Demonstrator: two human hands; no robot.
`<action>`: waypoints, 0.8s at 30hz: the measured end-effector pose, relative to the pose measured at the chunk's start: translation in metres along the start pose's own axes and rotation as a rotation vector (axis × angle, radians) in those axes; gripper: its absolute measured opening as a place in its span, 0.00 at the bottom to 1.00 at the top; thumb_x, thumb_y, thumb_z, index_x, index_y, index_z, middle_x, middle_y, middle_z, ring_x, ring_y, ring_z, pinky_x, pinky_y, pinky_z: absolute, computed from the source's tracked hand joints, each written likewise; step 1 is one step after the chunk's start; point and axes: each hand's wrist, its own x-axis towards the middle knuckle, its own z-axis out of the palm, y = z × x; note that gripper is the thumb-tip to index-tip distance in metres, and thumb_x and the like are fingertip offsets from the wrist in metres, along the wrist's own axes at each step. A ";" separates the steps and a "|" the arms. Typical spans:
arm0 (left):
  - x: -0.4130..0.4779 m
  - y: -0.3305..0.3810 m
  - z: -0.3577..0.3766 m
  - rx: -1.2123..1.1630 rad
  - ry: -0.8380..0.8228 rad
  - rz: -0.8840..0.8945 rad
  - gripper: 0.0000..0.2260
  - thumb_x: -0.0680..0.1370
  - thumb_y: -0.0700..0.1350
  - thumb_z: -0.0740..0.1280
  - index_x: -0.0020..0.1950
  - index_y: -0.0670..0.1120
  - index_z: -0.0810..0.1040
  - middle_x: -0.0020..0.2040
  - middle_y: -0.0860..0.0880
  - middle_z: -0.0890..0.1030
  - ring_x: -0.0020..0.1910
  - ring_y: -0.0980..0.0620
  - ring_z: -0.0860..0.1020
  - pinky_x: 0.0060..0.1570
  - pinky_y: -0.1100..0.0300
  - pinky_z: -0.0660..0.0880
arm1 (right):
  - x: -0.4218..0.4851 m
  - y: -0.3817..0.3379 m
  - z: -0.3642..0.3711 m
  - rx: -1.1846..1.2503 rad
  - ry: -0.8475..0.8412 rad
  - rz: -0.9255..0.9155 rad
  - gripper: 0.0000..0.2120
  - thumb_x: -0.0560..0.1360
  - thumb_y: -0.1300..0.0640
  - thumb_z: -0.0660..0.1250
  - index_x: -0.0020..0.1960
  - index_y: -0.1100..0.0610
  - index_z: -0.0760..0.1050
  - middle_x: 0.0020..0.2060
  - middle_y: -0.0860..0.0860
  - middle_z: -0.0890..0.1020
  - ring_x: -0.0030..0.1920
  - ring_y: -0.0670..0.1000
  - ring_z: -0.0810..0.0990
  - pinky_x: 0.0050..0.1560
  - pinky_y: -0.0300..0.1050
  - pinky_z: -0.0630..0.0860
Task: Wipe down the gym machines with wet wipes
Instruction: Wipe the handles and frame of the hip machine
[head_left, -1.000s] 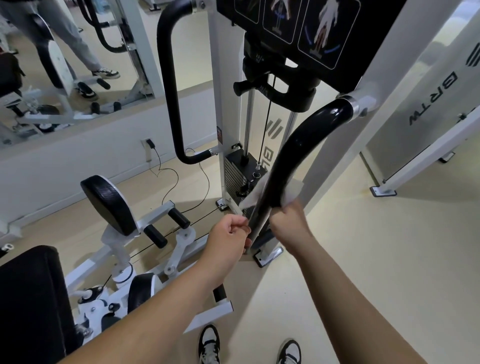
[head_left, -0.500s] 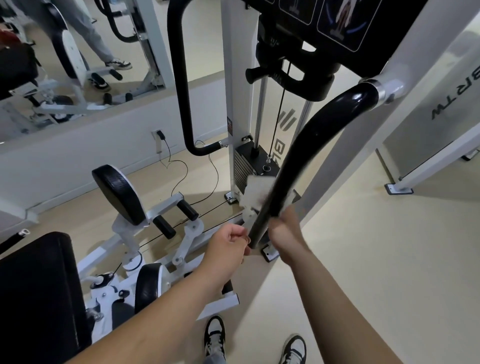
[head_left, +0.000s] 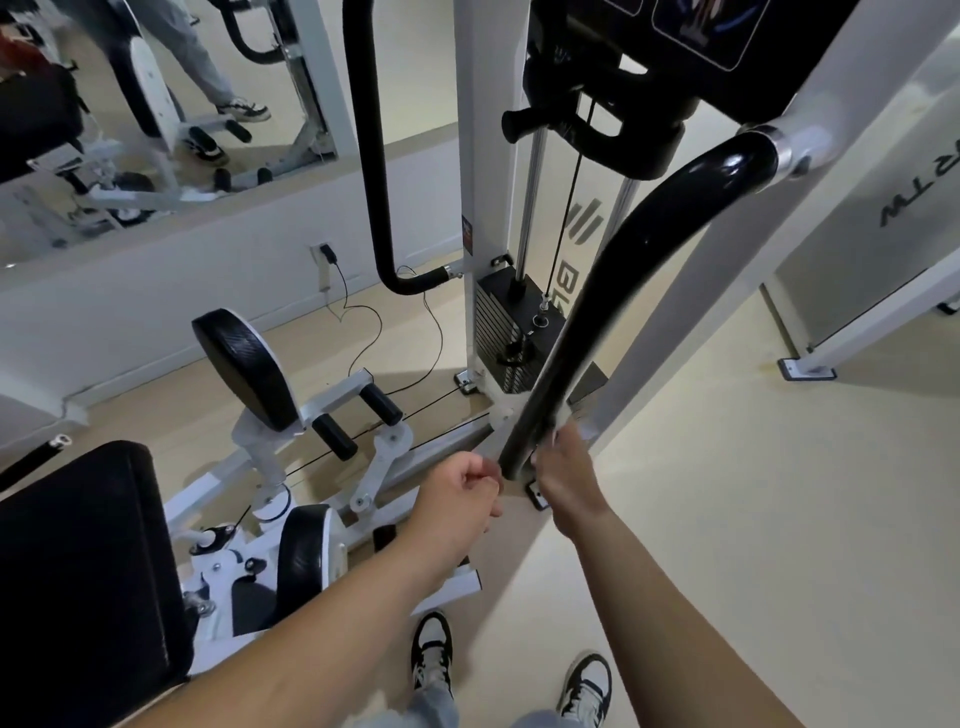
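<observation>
A curved black padded handle (head_left: 618, 280) runs from the white machine frame (head_left: 810, 150) at the upper right down to its free end in the middle of the view. My right hand (head_left: 563, 470) grips that lower end with a white wet wipe (head_left: 582, 423) wrapped around the bar; only small bits of the wipe show beside my fingers. My left hand (head_left: 462, 491) is a closed fist just left of the handle's tip, and I cannot tell whether it pinches an edge of the wipe.
A second black handle (head_left: 371, 156) hangs at the left of the weight stack (head_left: 511, 338). A black seat pad (head_left: 78, 561) and round pads (head_left: 244, 369) on white arms stand at lower left. A wall mirror (head_left: 156, 119) and a power cable (head_left: 358, 322) lie behind.
My right hand slid the wipe down the black handle to its lower end, so less of the wipe shows. The left fist stayed beside the tip.
</observation>
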 end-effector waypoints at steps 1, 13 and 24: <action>-0.002 -0.001 0.001 -0.007 -0.002 -0.001 0.09 0.82 0.39 0.62 0.53 0.50 0.80 0.50 0.46 0.84 0.44 0.53 0.82 0.47 0.55 0.80 | -0.003 0.014 -0.006 -0.116 -0.087 0.076 0.10 0.84 0.58 0.59 0.61 0.53 0.76 0.55 0.56 0.83 0.57 0.55 0.80 0.58 0.51 0.76; -0.022 -0.037 0.046 -0.526 -0.279 -0.255 0.35 0.68 0.57 0.82 0.69 0.43 0.76 0.60 0.42 0.84 0.62 0.42 0.81 0.70 0.38 0.73 | -0.046 -0.010 -0.086 0.206 -0.362 0.415 0.22 0.64 0.63 0.63 0.56 0.64 0.81 0.45 0.61 0.83 0.48 0.62 0.82 0.46 0.50 0.77; -0.037 -0.066 0.120 -0.651 0.194 -0.476 0.31 0.65 0.64 0.79 0.62 0.51 0.82 0.60 0.43 0.84 0.60 0.39 0.81 0.60 0.46 0.78 | -0.026 0.005 -0.137 -0.310 -0.401 0.303 0.11 0.81 0.55 0.66 0.59 0.61 0.79 0.47 0.62 0.85 0.40 0.60 0.85 0.34 0.49 0.83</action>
